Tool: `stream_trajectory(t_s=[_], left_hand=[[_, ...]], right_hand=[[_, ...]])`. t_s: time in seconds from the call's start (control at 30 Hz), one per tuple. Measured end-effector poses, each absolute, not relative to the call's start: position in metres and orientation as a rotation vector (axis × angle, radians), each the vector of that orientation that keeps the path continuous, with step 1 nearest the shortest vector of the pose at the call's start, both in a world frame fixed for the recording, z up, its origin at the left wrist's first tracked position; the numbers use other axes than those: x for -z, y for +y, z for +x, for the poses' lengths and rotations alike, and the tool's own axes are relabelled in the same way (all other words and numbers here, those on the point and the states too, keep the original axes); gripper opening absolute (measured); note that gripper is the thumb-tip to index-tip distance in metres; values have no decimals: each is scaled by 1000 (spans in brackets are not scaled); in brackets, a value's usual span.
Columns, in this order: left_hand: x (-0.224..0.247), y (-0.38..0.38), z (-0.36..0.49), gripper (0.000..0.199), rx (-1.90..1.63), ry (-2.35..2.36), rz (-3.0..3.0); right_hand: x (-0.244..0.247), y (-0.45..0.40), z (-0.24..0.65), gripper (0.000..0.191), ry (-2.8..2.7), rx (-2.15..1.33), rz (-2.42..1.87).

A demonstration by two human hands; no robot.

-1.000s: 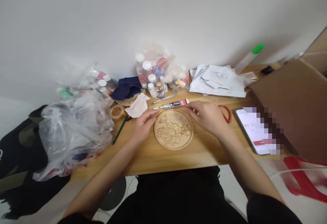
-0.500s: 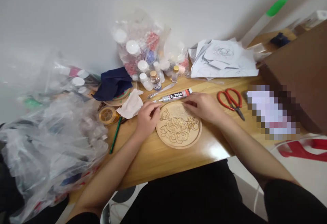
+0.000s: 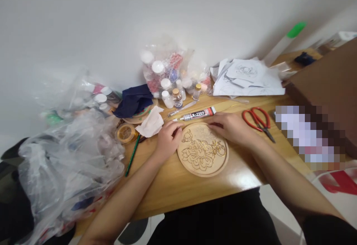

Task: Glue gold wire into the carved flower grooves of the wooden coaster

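Observation:
A round wooden plate (image 3: 202,150) with a raised rim lies on the table, a gold-lined flower pattern on its face. My left hand (image 3: 169,137) is at its upper left edge, thumb and fingers bent around the rim. At the upper right edge, my right hand (image 3: 230,126) has its fingertips on the rim and over the plate. Both hands are closed on the plate's edge. Just behind it lies a B-7000 glue tube (image 3: 198,114). Whether anything small sits between the fingertips cannot be made out.
Red-handled pliers (image 3: 258,120) lie right of my right hand. Bottles (image 3: 177,98), bagged beads (image 3: 158,68) and drawings (image 3: 248,77) stand behind. On the left are a wire spool (image 3: 126,133), a green pencil (image 3: 132,155), tissue (image 3: 150,123) and plastic bags (image 3: 69,163).
The camera view has shifted, so everything appears lower and a little further right. My hands stay at the plate's upper edge, with no clear change in their hold.

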State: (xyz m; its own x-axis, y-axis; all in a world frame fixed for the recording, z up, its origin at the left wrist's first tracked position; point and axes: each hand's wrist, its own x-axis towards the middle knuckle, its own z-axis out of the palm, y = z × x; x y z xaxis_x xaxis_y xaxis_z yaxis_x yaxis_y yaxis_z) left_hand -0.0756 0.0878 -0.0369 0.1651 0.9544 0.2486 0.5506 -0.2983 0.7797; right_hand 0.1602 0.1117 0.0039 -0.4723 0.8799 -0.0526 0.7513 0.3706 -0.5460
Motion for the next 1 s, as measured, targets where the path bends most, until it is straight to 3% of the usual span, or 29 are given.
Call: stream_trajectory(t_s=[0.17,0.33,0.7,1.0], left_hand=[[38,88,-76,19,-992,1404,2004],[40,90,-76,19,-987,1402,2083],[42,93,-78,18,-986,1349,2155],[40,90,-78,19,-938,1406,2172]], right_hand=[[-6,116,179,19,-2281,-574,-1593],[-2,131,211,27,-2065,-330,-1805],[8,133,202,14,-2259,-371,-1655],[12,134,195,15,-2340,-366,-1650]])
